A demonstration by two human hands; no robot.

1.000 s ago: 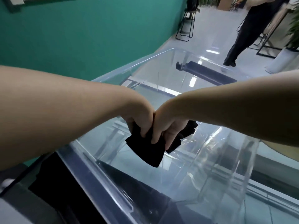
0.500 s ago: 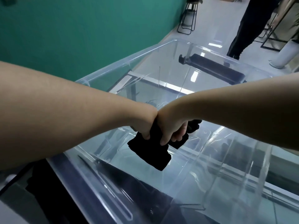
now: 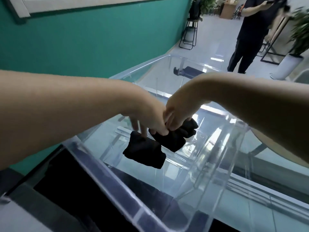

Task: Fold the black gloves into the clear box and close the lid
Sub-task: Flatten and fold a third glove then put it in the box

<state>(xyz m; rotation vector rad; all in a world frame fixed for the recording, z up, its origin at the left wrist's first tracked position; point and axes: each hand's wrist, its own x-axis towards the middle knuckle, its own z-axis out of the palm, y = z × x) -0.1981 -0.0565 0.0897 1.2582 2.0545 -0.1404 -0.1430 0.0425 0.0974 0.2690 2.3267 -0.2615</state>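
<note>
Green wall [image 3: 75, 41] to the left, pale glossy floor [image 3: 209, 46] beyond, with plant stands and a bystander in dark clothing [image 3: 249, 30] at the far end. Clear box [image 3: 117, 174] in the foreground, open at the top, no lid identifiable in view; supporting desk not clearly made out through the transparent walls. Both forearms reaching down over the near rim into the box, hands pressed side by side. Left hand [image 3: 148, 119] with fingers extended downward, tips resting on or just pinching the nearer black glove [image 3: 143, 152], a folded bundle lying low in the box. Right hand [image 3: 175, 119] curled around the second black glove [image 3: 173, 138], which sits just behind and partly above the first, touching it. Whether either bundle rests fully on the box floor cannot be told. Step in hand, by judgement: placing the folded gloves inside, roughly the midpoint of the task. Next move likely calls for releasing both bundles without letting the folds spring open, pressing them flat side by side, withdrawing both hands clear of the rim, then locating the lid and seating it squarely. Risk noted: soft fabric may unfold on release, and the box walls' reflections make depth hard to gauge.
</note>
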